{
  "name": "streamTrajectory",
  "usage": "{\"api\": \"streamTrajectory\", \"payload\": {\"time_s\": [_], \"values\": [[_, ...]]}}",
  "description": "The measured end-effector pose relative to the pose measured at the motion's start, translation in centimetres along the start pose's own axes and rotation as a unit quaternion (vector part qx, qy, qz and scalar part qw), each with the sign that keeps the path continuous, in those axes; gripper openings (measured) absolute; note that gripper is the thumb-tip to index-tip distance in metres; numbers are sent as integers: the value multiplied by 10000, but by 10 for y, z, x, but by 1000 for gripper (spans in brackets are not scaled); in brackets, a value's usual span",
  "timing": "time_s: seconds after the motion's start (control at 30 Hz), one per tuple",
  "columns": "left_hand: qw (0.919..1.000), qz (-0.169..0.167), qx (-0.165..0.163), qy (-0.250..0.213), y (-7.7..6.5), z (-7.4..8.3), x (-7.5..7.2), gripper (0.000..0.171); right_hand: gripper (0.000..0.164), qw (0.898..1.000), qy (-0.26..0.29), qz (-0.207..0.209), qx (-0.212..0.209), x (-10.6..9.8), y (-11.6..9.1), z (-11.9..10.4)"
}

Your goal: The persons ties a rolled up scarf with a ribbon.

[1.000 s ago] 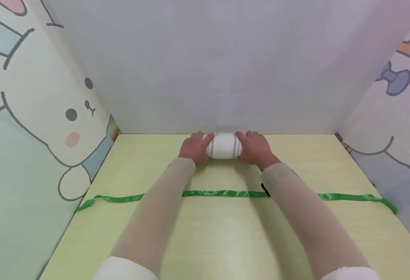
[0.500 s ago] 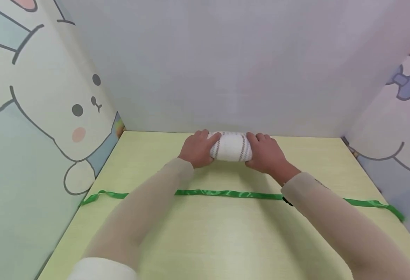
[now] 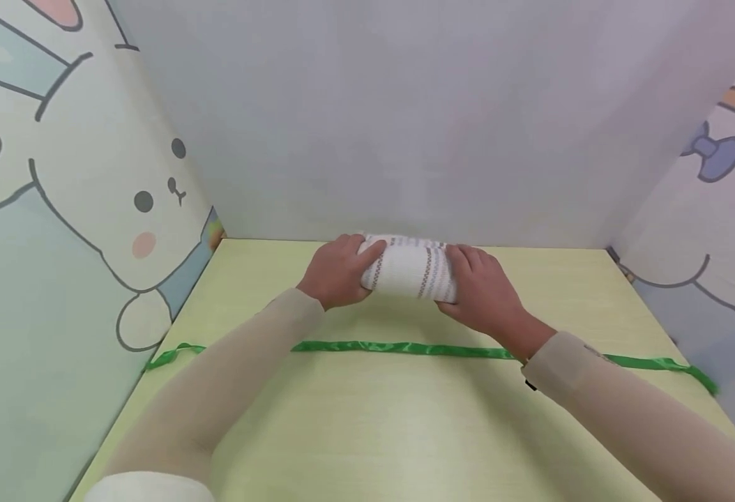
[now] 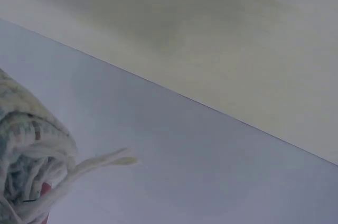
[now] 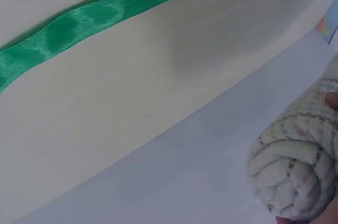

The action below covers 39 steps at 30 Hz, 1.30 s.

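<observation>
A rolled-up white towel [image 3: 402,270] with brown stitched stripes lies crosswise between my two hands near the back of the table. My left hand [image 3: 337,273] grips its left end, thumb along the top. The right hand [image 3: 483,289] holds the other end, its thumb on the near side low down. In the left wrist view the towel [image 4: 34,155] shows its rolled end, with a loose twisted strand sticking out. Its other end, a tight spiral, faces the right wrist view, where fingertips [image 5: 331,100] press the towel [image 5: 296,171].
A green ribbon [image 3: 399,347] stretches across the pale wood table [image 3: 367,418], nearer than the towel and under both forearms. Behind the table rises a plain pale wall [image 3: 405,125]. Side panels with cartoon animals [image 3: 110,160] stand left and right.
The towel roll has come slightly nearer and looks larger, its right end now tilted lower. Both hands have kept their grip, and the right forearm has swung outward to the right.
</observation>
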<state>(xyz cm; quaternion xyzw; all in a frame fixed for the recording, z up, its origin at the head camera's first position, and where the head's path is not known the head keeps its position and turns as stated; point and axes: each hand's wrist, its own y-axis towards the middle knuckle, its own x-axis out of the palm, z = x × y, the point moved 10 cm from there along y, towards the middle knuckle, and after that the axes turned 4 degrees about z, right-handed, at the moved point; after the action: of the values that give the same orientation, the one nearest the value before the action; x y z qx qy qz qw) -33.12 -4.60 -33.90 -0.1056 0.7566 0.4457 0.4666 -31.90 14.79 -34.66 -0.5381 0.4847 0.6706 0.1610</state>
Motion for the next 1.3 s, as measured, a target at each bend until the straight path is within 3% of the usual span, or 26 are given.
{"api": "streamTrajectory", "payload": {"time_s": [0.27,0.57,0.73,1.0,1.3], "values": [[9989,429,11,-184,-14,-3,-28,67,90,9966,219,622,-490,-30,-12,-20],[9967,731,123,-319,-24,-3,-52,68,92,9822,504,1354,-1202,-50,-24,-34],[9947,897,231,-445,-28,-4,-62,69,89,9768,572,1526,-1392,-57,-30,-36],[9904,1166,476,-567,-36,-7,-69,71,84,9699,602,1487,-1831,-58,-37,-43],[9850,1399,652,-776,-46,-9,-65,76,80,9474,1275,1559,-2486,-61,-45,-40]]}}
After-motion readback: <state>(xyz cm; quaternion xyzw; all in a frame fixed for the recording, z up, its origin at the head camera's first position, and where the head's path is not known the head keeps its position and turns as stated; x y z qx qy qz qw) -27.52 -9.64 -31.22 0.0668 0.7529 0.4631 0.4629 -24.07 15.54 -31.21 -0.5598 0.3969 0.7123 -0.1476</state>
